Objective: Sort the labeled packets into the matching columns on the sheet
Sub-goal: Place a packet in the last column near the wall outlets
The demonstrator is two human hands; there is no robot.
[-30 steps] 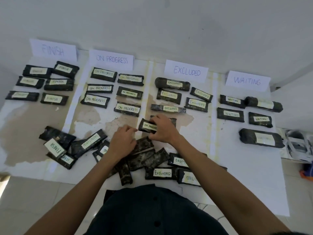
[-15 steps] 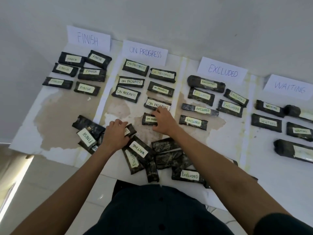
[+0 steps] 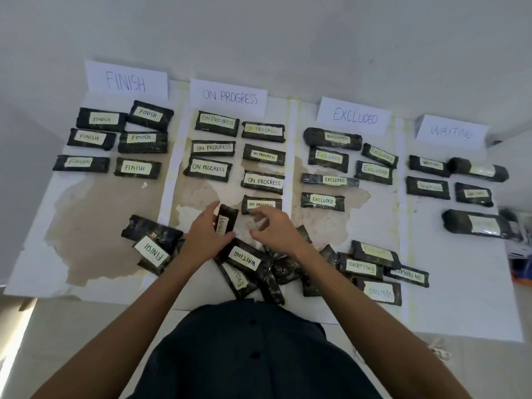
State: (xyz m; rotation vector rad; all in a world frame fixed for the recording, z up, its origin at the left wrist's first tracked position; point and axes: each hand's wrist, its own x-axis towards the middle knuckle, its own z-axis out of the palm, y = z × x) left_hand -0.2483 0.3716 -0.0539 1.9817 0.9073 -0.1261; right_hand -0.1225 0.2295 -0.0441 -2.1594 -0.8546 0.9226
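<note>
At the near edge of the sheet [image 3: 86, 226]: an unsorted pile [image 3: 276, 272] of dark labeled packets.
Left hand [image 3: 205, 239]: grasps a WAITING packet [image 3: 226, 221], stood on end over the ON PROGRESS column [image 3: 198, 200].
Right hand [image 3: 277, 230]: released, fingers loosely curled, just below the lowest ON PROGRESS packet [image 3: 262, 204].
Columns: four, with packets laid in rows.

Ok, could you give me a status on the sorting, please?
Left hand grips WAITING packet at pile's far edge. Right hand empty, loosely curled. WAITING column far right; right hand between.
</note>
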